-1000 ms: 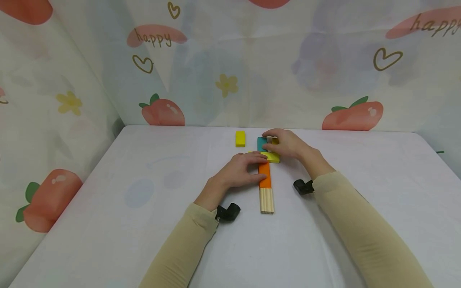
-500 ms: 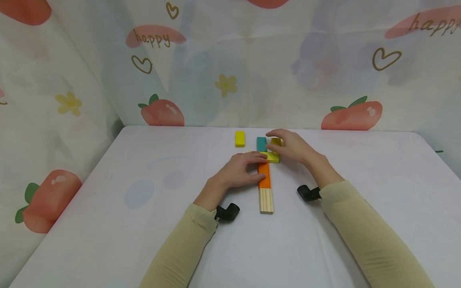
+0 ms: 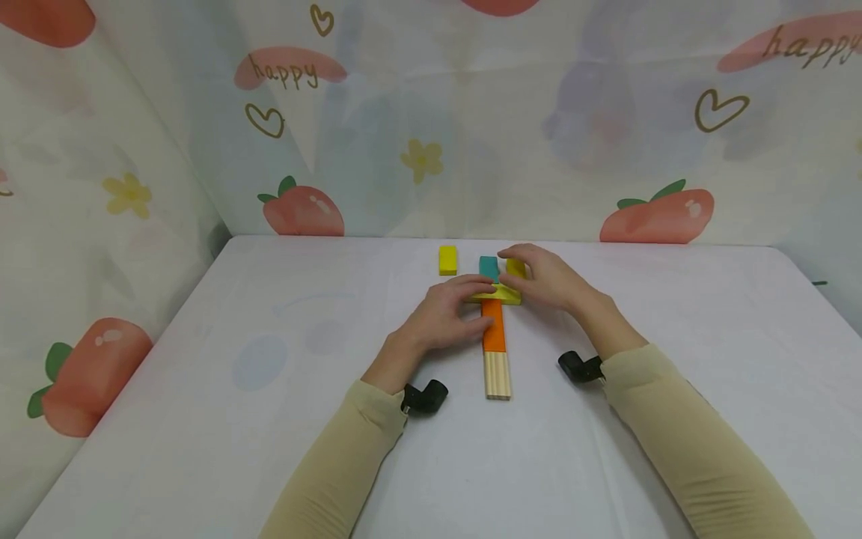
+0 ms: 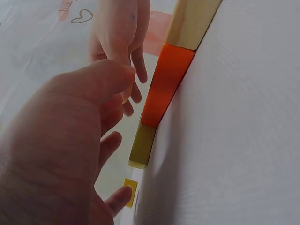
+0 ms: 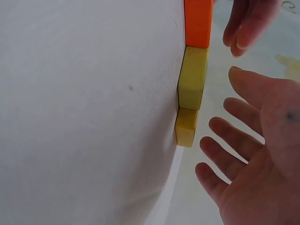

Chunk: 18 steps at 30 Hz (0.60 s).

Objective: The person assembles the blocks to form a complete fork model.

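Note:
A line of wooden blocks lies on the table, pointing away from me. Nearest is a plain grooved block point(image 3: 497, 376), then an orange block point(image 3: 494, 333), then a yellow block point(image 3: 509, 294) set crosswise. A teal block point(image 3: 488, 269) stands beyond the crosswise one, with another yellow block point(image 3: 516, 267) to its right. My left hand point(image 3: 444, 314) hovers over the left side of the orange and crosswise blocks, fingers loose and gripping nothing. Beside the right yellow block is my right hand point(image 3: 547, 278); its spread fingers point(image 5: 234, 133) hold nothing in the right wrist view.
A separate yellow block point(image 3: 447, 260) lies at the back, left of the teal one. White cloth covers the table point(image 3: 269, 464). A patterned curtain point(image 3: 512, 150) rises behind the back edge and along the left side.
My right hand has drawn away from the teal block, toward the right and slightly nearer me. The left hand has lifted a little, uncovering more of the crosswise yellow block.

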Each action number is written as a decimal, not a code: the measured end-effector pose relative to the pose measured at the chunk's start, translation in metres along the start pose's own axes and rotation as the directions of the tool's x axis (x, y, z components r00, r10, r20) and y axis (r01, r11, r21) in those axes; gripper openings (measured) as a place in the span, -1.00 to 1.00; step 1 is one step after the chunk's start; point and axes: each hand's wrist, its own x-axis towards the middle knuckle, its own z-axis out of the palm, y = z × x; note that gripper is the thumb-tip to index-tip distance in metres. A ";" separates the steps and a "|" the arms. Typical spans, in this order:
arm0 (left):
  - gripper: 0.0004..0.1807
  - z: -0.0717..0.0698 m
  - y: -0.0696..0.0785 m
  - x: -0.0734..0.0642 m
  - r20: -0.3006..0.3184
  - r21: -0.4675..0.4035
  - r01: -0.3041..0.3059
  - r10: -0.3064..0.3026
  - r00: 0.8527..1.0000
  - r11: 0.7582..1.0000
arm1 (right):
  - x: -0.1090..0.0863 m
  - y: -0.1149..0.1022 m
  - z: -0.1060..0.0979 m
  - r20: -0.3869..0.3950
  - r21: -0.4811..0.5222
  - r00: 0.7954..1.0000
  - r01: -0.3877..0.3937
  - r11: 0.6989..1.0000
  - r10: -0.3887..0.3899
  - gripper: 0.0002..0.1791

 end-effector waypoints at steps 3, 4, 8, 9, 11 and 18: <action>-0.49 0.000 0.000 0.000 -0.024 0.012 0.003 -0.003 1.000 1.000 | -0.002 0.000 0.000 0.009 -0.009 1.000 0.012 1.000 -0.012 -0.41; -0.48 0.000 0.001 0.000 -0.030 0.016 0.005 -0.005 1.000 1.000 | -0.003 -0.001 0.000 0.014 -0.009 1.000 0.014 1.000 -0.014 -0.41; -0.49 0.000 0.000 0.000 -0.061 0.038 0.003 0.000 0.998 0.999 | -0.005 -0.002 0.001 0.037 -0.010 0.999 0.017 1.000 -0.017 -0.39; -0.49 0.000 0.000 0.000 -0.068 0.043 0.004 -0.001 0.998 0.999 | -0.006 -0.002 0.002 0.042 -0.011 0.999 0.018 1.000 -0.018 -0.39; -0.50 0.000 -0.001 0.000 -0.083 0.049 0.008 -0.004 0.997 0.999 | -0.007 -0.003 0.002 0.049 -0.017 0.999 0.024 1.000 -0.023 -0.38; -0.52 -0.001 -0.001 -0.001 -0.115 0.044 0.001 0.004 0.993 0.999 | -0.010 -0.005 0.004 0.070 -0.030 0.996 0.056 0.998 -0.053 -0.35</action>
